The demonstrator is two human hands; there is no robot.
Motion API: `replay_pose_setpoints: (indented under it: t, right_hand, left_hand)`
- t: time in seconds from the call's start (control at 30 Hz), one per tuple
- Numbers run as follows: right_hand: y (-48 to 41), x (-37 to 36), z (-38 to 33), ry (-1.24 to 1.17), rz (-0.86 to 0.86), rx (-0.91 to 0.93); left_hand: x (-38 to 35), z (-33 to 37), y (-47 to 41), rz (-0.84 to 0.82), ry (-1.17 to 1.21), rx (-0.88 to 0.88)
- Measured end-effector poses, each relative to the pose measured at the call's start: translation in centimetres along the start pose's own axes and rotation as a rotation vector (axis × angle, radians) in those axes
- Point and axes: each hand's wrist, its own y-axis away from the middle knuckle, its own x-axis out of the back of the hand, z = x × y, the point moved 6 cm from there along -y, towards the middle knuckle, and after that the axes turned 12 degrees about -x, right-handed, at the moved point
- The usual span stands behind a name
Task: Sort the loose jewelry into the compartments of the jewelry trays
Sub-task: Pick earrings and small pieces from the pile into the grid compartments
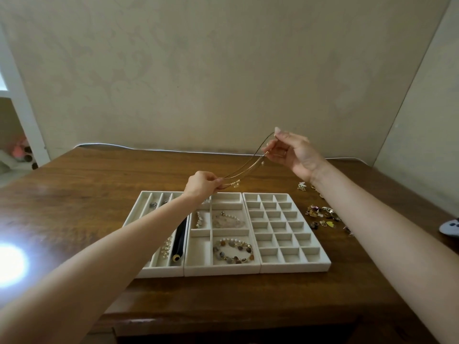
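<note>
Fingers (218, 182) of our left hand (202, 184) and right hand (295, 155) pinched the gold necklace (248, 167) between them, long slot (142, 209) underneath next, we figured.

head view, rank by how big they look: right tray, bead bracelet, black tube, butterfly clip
1. right tray, by far the largest
2. black tube and bead bracelet: about alike, tube longer but thinner, so unranked
3. butterfly clip, smallest, though farther away

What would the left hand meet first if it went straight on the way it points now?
Likely the right hand: the left hand points up-right along the gold necklace both pinch. Depth is unclear; if it passed below, only bare table shows before the wall.
</note>
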Motion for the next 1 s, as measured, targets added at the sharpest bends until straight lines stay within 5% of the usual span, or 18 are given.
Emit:
replay_pose_setpoints:
  t: [0.23,0.47,0.57,0.9,1.0]
  right_hand:
    - [-1.7,-4.0,-1.2,0.441,0.068,0.07]
    - [-2.7,-8.3,-0.7,0.932,0.01,0.09]
    - [-3.0,-8.4,-1.4,0.932,0.028,0.104]
    - [-4.0,-9.1,-1.2,0.962,-0.021,0.051]
    - [-4.2,-10.3,-1.8,0.877,-0.057,0.116]
  left_hand:
    - [-1.1,1.0,0.8,-0.246,0.052,-0.048]
    - [1.8,6.9,0.4,-0.082,0.329,-0.342]
    - [3.5,7.0,-0.1,-0.019,0.224,-0.35]
    - [6.5,5.1,0.3,0.15,0.552,-0.292]
    - [6.4,4.5,0.4,0.086,0.556,-0.247]
